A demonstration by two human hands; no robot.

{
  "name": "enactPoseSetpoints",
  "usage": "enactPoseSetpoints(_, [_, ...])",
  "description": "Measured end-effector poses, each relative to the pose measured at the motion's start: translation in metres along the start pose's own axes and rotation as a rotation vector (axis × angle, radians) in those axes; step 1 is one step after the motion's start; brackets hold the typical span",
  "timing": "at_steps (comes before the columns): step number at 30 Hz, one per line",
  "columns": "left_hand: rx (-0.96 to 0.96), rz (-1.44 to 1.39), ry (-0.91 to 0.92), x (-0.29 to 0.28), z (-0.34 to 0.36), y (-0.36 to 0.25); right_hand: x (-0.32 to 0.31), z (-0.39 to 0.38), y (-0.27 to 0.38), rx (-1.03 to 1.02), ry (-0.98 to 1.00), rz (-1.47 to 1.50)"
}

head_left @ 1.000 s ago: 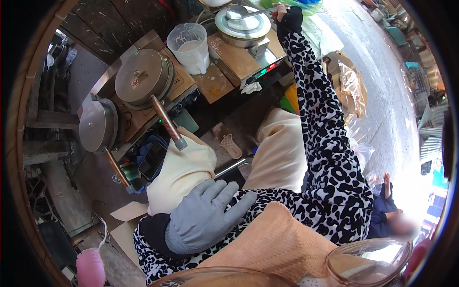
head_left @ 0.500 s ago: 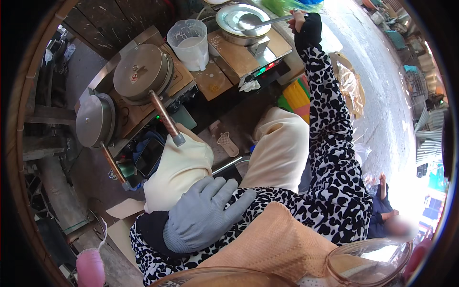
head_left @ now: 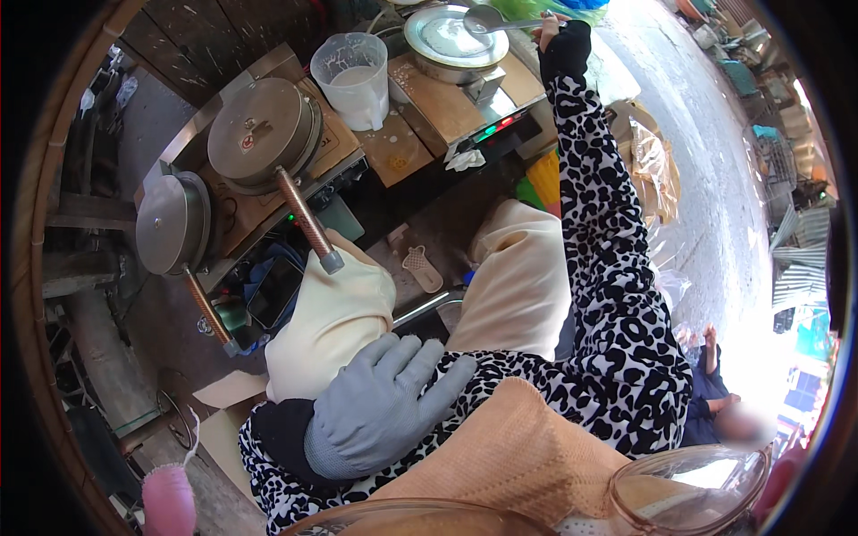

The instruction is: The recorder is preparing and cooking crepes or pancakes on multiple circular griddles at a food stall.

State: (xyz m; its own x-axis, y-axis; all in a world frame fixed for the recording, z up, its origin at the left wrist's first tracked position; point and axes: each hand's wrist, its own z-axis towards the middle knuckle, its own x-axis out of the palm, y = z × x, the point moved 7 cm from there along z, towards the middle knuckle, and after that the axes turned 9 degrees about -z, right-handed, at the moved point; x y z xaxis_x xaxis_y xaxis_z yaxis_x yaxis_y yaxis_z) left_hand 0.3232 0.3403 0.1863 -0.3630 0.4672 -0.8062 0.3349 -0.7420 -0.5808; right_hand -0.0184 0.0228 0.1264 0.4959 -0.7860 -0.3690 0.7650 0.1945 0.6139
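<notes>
Currently, the right hand (head_left: pixel 560 45) is grasping a long-handled silvery metal ladle (head_left: pixel 489 21), its long axis running leftward toward a round pale silvery lid (head_left: pixel 444 41) nearer that hand; the grey-gloved left hand (head_left: pixel 384 406) is lying flat, apparently holding nothing.

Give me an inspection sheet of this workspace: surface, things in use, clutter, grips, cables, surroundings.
Surface: brown board, spotted with pale drops.
Things in use: ladle above or at the edge of the shiny round pan, contact unclear; jug with pale liquid; larger brown pan and smaller brown pan, each with a long handle.
Clutter: crumpled white tissue at the board's front; sandal on the floor.
Grips: left grip gloved, flat against the body; right grip holding the ladle.
Cables: pale cord behind the jug.
Surroundings: wooden wall; another person at right.
</notes>
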Motion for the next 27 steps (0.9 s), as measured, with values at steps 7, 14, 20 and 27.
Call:
enactPoseSetpoints(7, [-0.024,0.008,-0.006,0.001,0.001,0.000,0.034,-0.004,-0.017,0.066,-0.078,0.253])
enactPoseSetpoints(14, [-0.021,0.018,0.027,0.000,0.003,0.001,0.045,-0.017,-0.005,0.190,0.059,0.621])
enactPoseSetpoints(20, [-0.016,-0.001,0.016,-0.001,0.002,0.002,0.011,-0.018,0.014,0.209,0.230,0.352])
enactPoseSetpoints(27, [-0.024,-0.032,0.025,0.001,0.004,0.004,-0.035,-0.019,0.005,0.104,0.151,0.130])
